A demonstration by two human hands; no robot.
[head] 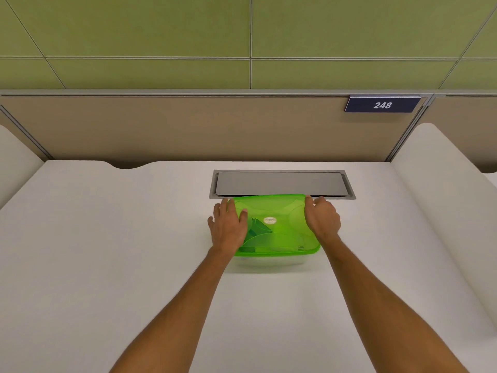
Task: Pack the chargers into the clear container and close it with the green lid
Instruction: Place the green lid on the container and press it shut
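A translucent green lid (279,211) lies on top of the clear container (271,261), whose front wall shows just below the lid's front rim. Dark and pale shapes of the chargers (255,232) show faintly through the lid. My left hand (228,224) rests flat on the lid's left side, fingers spread over its edge. My right hand (322,218) lies over the lid's right edge, fingers curled down around the rim. Both hands press on the lid rather than lift it.
The container sits on a white desk (107,238), right in front of a grey metal cable flap (281,183). A beige partition (188,127) with a dark "248" plate (382,105) closes the back. White side panels (441,200) flank the desk.
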